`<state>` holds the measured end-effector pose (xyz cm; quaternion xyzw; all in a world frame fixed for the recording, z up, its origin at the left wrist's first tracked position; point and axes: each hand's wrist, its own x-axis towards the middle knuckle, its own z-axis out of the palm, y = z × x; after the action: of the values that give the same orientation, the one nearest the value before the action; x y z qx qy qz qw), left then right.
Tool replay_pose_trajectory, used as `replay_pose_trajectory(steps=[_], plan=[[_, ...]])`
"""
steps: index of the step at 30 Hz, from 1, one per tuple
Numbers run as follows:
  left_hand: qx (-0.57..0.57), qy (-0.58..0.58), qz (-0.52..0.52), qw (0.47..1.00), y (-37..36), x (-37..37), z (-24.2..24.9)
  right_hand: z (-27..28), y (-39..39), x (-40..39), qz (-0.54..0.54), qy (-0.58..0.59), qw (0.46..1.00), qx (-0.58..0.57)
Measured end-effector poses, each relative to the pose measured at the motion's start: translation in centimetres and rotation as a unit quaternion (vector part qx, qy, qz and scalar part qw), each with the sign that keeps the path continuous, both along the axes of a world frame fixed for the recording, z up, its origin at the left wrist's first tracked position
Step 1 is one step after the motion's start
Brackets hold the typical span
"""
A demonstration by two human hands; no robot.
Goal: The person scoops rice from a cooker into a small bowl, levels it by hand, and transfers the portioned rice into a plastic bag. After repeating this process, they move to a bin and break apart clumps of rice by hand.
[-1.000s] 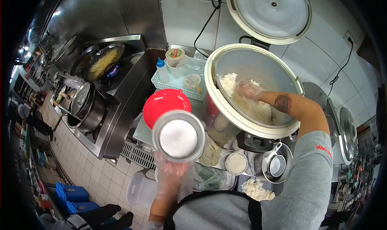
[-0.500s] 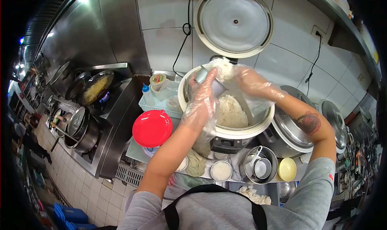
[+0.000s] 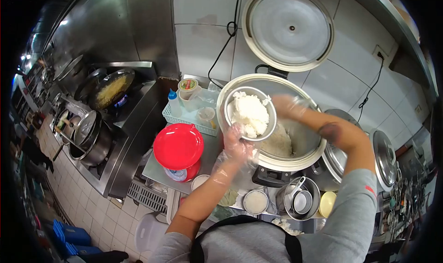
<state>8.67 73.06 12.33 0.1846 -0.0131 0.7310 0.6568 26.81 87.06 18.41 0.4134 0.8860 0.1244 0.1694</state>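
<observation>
My left hand (image 3: 236, 142), in a clear plastic glove, holds a steel bowl (image 3: 249, 113) from below. White rice fills the bowl, which hangs over the left rim of a large open rice cooker (image 3: 295, 159). More rice lies in the cooker's pot. My right hand (image 3: 287, 105), gloved too, hovers over the pot just right of the bowl; it is blurred and I cannot tell whether it holds anything. The cooker's round lid (image 3: 288, 28) stands open against the tiled wall.
A red-lidded container (image 3: 178, 145) stands left of the cooker. A pale blue basket (image 3: 187, 118) with a squeeze bottle and cups sits behind it. A wok of yellow food (image 3: 110, 87) is on the stove at left. Small bowls and cups (image 3: 302, 200) crowd the counter's front edge.
The steel bowl was empty and held near me a second ago, then tipped at the cooker with rice pressed in. Now it sits upright, full of rice, on my left hand.
</observation>
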Motion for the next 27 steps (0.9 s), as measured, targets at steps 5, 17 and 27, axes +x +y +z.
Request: replay_pose_trajectory(steps=[5, 17, 27], plan=[[0.042, 0.007, 0.126, 0.991, 0.6, 0.8, -0.9, -12.5, 0.7, -0.5, 0.043, 0.132, 0.981, -0.137], [0.061, 0.063, 0.201, 0.976, 1.0, 0.4, 0.3, -11.5, -2.7, 1.0, 0.139, 0.289, 0.909, -0.267], [0.006, 0.320, 0.332, 0.887, -0.1, 0.0, 3.8, 3.7, -8.9, 5.3, -0.055, 0.453, 0.880, -0.129]])
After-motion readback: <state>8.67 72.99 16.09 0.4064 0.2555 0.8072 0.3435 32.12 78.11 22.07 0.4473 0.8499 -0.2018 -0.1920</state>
